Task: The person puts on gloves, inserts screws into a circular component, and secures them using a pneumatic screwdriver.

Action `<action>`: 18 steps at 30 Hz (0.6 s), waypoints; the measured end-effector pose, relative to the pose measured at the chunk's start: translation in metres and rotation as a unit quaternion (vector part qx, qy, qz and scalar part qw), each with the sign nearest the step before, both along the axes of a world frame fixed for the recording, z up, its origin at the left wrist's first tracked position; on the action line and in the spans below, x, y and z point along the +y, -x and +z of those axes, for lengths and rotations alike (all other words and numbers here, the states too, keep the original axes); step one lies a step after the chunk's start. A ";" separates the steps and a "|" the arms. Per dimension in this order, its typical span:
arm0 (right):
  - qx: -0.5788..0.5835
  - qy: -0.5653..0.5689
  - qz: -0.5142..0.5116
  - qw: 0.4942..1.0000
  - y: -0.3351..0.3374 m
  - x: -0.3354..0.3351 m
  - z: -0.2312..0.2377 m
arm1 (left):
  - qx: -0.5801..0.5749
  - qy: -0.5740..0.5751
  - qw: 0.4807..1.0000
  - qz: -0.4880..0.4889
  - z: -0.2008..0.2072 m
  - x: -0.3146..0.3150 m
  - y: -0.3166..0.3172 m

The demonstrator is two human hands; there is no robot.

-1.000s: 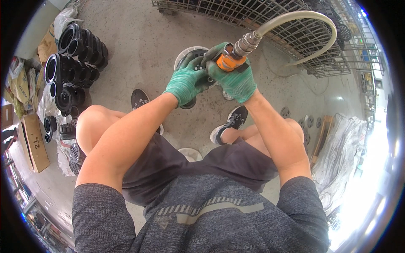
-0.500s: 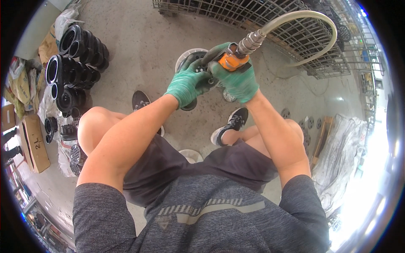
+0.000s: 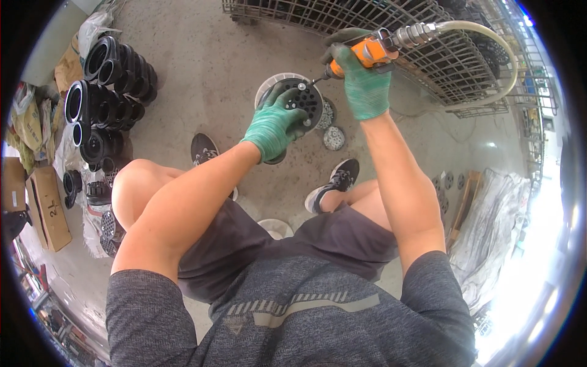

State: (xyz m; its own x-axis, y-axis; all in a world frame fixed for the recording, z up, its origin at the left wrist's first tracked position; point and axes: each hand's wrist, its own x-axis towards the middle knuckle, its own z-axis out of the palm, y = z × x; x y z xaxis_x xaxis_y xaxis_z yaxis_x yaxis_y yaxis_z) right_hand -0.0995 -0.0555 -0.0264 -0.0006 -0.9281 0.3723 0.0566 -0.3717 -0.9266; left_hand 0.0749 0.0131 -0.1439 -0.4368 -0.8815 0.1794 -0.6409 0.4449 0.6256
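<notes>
My left hand (image 3: 271,127), in a green glove, grips a black round part (image 3: 310,104) with a ring of holes, fingers spread over its left side. Shiny screw heads or washers show on the part. Beneath it, the rim of a white round stand or bucket (image 3: 268,84) peeks out. In its own green glove, my right hand (image 3: 367,88) is wrapped round an orange air screwdriver (image 3: 369,52). The tool's thin bit points left, its tip close to the part's upper right edge; whether they touch I cannot tell. A pale hose leads from the tool's metal coupling.
Two small round tubs of metal fasteners (image 3: 334,138) sit right of the part. Black ring-shaped housings (image 3: 113,104) are stacked at the left, near a cardboard box (image 3: 50,208). A wire cage (image 3: 342,17) stands at the far side. My shoes flank the work.
My right hand has drawn the screwdriver away to the right and farther out, turning it sideways. This uncovers the part's holed face and the tubs. My left hand remains on the part.
</notes>
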 end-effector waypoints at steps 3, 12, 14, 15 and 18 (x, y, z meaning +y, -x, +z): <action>0.033 -0.011 0.020 0.999 -0.002 -0.006 -0.008 | 0.000 -0.003 1.000 -0.005 0.002 0.000 0.000; 0.020 -0.054 0.026 0.998 -0.015 -0.014 -0.022 | -0.004 -0.009 1.000 -0.004 0.008 0.002 -0.002; 0.039 -0.056 0.024 0.997 -0.015 -0.015 -0.020 | -0.007 -0.014 1.000 -0.007 0.010 0.001 -0.002; 0.038 -0.055 0.031 0.997 -0.016 -0.016 -0.021 | -0.007 -0.014 1.000 -0.007 0.008 0.002 -0.002; 0.047 -0.060 0.043 0.996 -0.015 -0.017 -0.024 | 0.000 -0.006 1.000 -0.010 0.005 0.000 -0.001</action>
State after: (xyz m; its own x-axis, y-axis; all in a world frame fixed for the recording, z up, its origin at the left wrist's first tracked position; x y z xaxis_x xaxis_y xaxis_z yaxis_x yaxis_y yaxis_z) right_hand -0.0846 -0.0724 -0.0500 0.1098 -0.9610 0.2539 -0.0058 -0.2561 -0.9666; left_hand 0.0755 0.0134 -0.1392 -0.4544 -0.8746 0.1691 -0.6320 0.4503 0.6307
